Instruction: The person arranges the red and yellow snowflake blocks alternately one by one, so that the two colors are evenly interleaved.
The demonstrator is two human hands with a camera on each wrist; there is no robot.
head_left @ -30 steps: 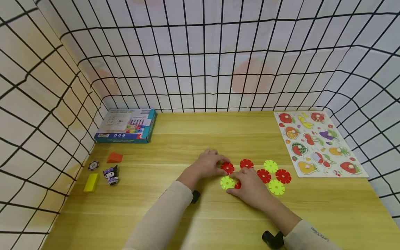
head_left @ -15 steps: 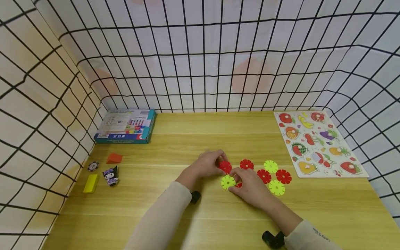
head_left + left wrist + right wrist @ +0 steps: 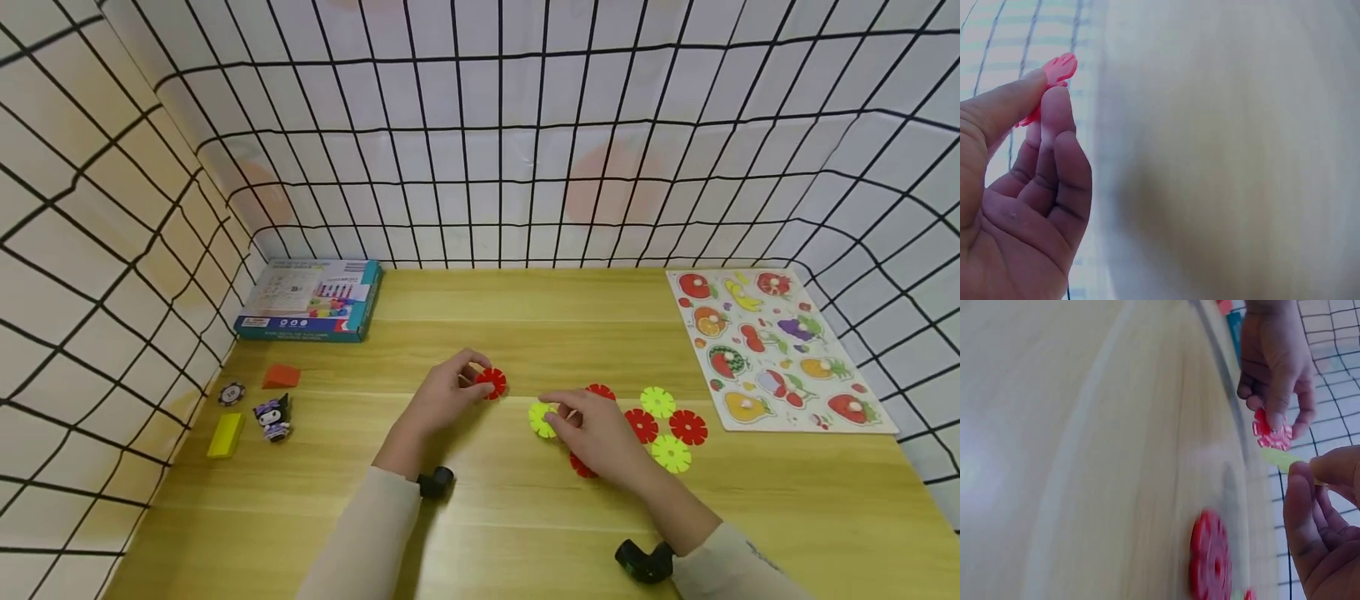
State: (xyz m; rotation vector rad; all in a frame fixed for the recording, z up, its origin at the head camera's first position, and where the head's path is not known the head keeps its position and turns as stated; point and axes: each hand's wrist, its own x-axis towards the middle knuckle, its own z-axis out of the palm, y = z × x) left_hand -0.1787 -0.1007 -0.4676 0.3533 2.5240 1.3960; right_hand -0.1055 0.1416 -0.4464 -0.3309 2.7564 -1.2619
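Observation:
Between thumb and fingers, my left hand (image 3: 442, 398) pinches a red notched interlocking disc (image 3: 492, 383), seen nearly edge-on in the left wrist view. My right hand (image 3: 600, 433) pinches a yellow-green notched disc (image 3: 541, 419) by its right edge; the right wrist view shows that yellow-green disc (image 3: 1277, 457) edge-on in front of the red one. A gap separates the two discs in the head view. Partly hidden by the right hand, one red disc (image 3: 582, 467) lies below it and another red disc (image 3: 601, 391) behind it.
Red discs (image 3: 688, 427) and yellow-green discs (image 3: 671, 453) lie right of the right hand. A fruit picture board (image 3: 780, 354) is at the right. To the left are a box (image 3: 307, 300), a small figurine (image 3: 272, 418), a yellow block (image 3: 226, 435), an orange piece (image 3: 281, 376) and a round token (image 3: 231, 393).
My left hand has moved left and slightly back with the red disc, away from the right hand. My right hand has shifted slightly back with the yellow-green disc, uncovering more of the red disc below.

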